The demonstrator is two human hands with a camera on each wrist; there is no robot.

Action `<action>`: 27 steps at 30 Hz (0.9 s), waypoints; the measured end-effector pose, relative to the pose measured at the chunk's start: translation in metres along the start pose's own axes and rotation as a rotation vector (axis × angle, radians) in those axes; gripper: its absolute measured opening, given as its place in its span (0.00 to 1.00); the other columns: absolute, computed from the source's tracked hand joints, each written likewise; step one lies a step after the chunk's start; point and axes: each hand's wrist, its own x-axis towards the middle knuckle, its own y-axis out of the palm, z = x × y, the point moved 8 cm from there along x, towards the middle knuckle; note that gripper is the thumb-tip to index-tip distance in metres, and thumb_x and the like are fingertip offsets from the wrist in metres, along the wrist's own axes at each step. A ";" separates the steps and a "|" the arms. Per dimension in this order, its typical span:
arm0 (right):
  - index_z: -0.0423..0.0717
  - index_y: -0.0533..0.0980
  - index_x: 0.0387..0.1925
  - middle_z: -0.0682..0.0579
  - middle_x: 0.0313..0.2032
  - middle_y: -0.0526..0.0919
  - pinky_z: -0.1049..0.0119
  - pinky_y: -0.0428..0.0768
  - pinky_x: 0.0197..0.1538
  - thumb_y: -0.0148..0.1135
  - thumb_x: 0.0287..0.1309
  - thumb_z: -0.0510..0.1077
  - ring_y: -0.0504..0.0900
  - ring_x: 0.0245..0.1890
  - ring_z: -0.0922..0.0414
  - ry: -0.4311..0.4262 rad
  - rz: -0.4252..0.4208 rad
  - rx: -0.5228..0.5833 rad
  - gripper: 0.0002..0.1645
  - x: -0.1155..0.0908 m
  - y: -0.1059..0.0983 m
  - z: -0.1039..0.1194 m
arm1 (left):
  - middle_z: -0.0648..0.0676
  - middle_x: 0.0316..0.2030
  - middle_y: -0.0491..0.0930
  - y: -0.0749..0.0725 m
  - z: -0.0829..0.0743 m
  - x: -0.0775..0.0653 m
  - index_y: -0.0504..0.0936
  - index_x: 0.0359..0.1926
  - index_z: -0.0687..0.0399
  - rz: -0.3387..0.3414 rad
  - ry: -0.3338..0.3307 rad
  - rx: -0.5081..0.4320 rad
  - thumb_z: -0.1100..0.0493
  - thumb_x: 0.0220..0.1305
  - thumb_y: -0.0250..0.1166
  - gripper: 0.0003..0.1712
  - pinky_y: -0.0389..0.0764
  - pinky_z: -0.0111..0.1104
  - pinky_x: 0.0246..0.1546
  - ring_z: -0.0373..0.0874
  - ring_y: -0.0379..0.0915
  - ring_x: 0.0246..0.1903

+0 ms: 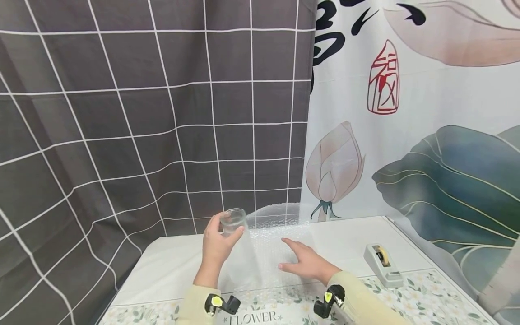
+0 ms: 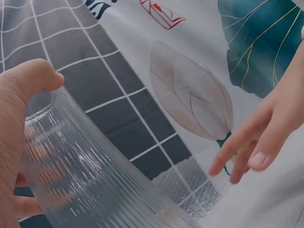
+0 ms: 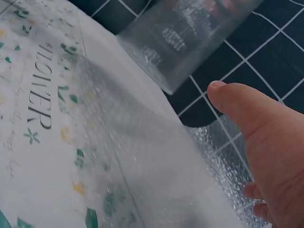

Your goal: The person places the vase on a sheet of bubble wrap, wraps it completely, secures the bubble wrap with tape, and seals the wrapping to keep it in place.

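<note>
- Clear ribbed container [image 1: 233, 221] sat in your left hand [image 1: 216, 243], above the white table [image 1: 337, 232], left of your right hand [image 1: 304, 262].
- Its walls were see-through; in the left-wrist view, your fingers showed blurred behind the ribs. Whether its lower end touched anything, could not tell.
- Left hand: curled round the container near its upper end, thumb on one side, fingers bent round the other; spread only as wide as the container.
- Right hand: well open, holding nothing; thumb and forefinger wide apart, other fingers partly hidden in the head view. It hovered over the bubble wrap [image 1: 270, 248]; contact with the sheet, could not tell.
- Bubble wrap lay between and beyond your hands, its far edge standing up before the dark grid curtain [image 1: 227, 108].
- Tape dispenser [image 1: 390, 273], pale, stood to the right, well apart from both hands; a yellowish tape roll [image 1: 382, 256] sat in it.
- Nearer you, the table covering carried a floral print with the word "FLOWER" [image 1: 252, 318].
- Behind, on the right, hung a white cloth [image 1: 345, 99] with lotus pictures.
</note>
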 end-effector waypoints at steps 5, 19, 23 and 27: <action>0.41 0.58 0.76 0.36 0.73 0.63 0.35 0.61 0.71 0.68 0.59 0.63 0.63 0.71 0.35 -0.008 0.023 0.121 0.54 0.003 0.010 0.011 | 0.56 0.47 0.81 0.010 -0.004 -0.001 0.80 0.55 0.58 0.015 0.011 -0.029 0.53 0.50 0.76 0.31 0.85 0.45 0.43 0.51 0.77 0.43; 0.43 0.52 0.78 0.35 0.71 0.65 0.31 0.63 0.68 0.72 0.56 0.60 0.64 0.71 0.35 -0.060 0.034 0.338 0.59 0.002 0.023 0.028 | 0.58 0.50 0.80 0.042 -0.021 -0.010 0.79 0.56 0.59 0.092 0.045 -0.119 0.51 0.52 0.75 0.31 0.87 0.42 0.42 0.54 0.76 0.45; 0.44 0.49 0.79 0.35 0.73 0.62 0.33 0.64 0.69 0.73 0.55 0.60 0.64 0.71 0.35 -0.053 0.038 0.350 0.62 0.002 0.027 0.028 | 0.57 0.50 0.81 0.047 -0.021 -0.013 0.79 0.56 0.59 0.100 0.048 -0.142 0.52 0.52 0.75 0.31 0.87 0.41 0.43 0.53 0.77 0.46; 0.46 0.49 0.79 0.37 0.72 0.65 0.36 0.68 0.67 0.73 0.54 0.61 0.68 0.69 0.35 -0.077 0.027 0.345 0.62 0.002 0.029 0.031 | 0.55 0.49 0.81 0.050 -0.021 -0.016 0.79 0.57 0.58 0.106 0.053 -0.175 0.53 0.52 0.75 0.31 0.86 0.38 0.42 0.52 0.78 0.45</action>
